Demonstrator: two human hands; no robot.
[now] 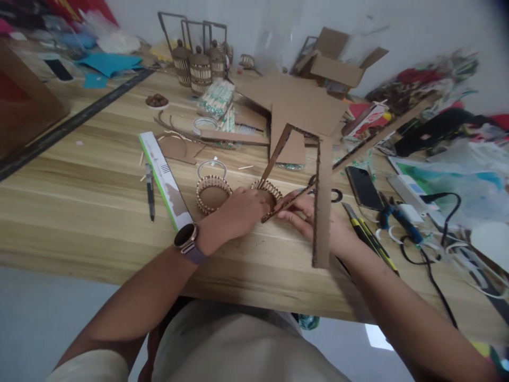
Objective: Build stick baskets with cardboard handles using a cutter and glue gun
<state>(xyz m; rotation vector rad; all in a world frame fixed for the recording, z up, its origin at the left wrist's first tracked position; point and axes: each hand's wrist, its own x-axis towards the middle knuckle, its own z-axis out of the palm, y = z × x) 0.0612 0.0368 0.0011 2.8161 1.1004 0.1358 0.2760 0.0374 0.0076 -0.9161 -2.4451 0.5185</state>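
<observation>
My left hand (248, 206), with a watch on its wrist, has its fingers curled at the near side of a small round cardboard basket (272, 187) walled with short sticks. My right hand (300, 211) pinches the lower end of a long cardboard strip (366, 142), which slants up to the right. That end lies against the basket's near side, between both hands. An angular cardboard handle frame (324, 175) stands over the right hand; one leg reaches down to the basket, the other hangs in front of the right forearm. Beside the left hand sits a second stick-walled basket (213, 195).
A ruler-like white strip (165, 178) and a pen (150, 192) lie left. To the right are a phone (363, 188), a yellow-black cutter (369, 239), blue-handled pliers (401, 220) and cables. Cardboard sheets (302, 101) and finished lidded baskets (200, 69) stand behind.
</observation>
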